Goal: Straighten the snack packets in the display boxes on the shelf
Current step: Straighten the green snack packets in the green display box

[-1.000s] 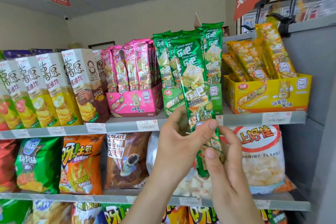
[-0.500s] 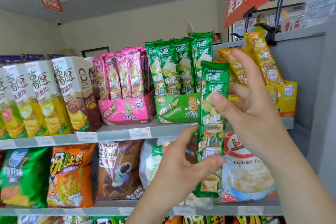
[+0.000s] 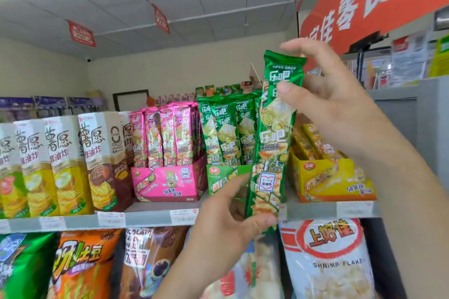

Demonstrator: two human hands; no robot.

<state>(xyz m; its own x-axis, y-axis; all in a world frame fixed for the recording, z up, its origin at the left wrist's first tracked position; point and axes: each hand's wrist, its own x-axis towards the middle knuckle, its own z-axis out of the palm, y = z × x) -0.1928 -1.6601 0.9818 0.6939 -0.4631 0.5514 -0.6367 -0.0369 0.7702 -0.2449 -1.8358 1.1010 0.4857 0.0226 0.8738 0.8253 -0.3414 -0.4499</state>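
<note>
Packets [image 3: 226,128] in the green display box [image 3: 223,177] could be toppling if I'm jamming this in crooked; I'm pinching the green packet [image 3: 272,143] low with my left hand [image 3: 228,223], high with my right hand [image 3: 340,109], in front of that box

A shop: snack shelves [image 3: 150,219] edged with price labels [image 3: 184,216], display boxes [image 3: 167,183] of packets [image 3: 167,136], red signs [image 3: 81,33] hanging overhead.

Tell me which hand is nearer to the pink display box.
Left. The left hand pinches the bottom of the green packet, just right of the pink display box; the right hand grips its top, higher and farther right.
</note>
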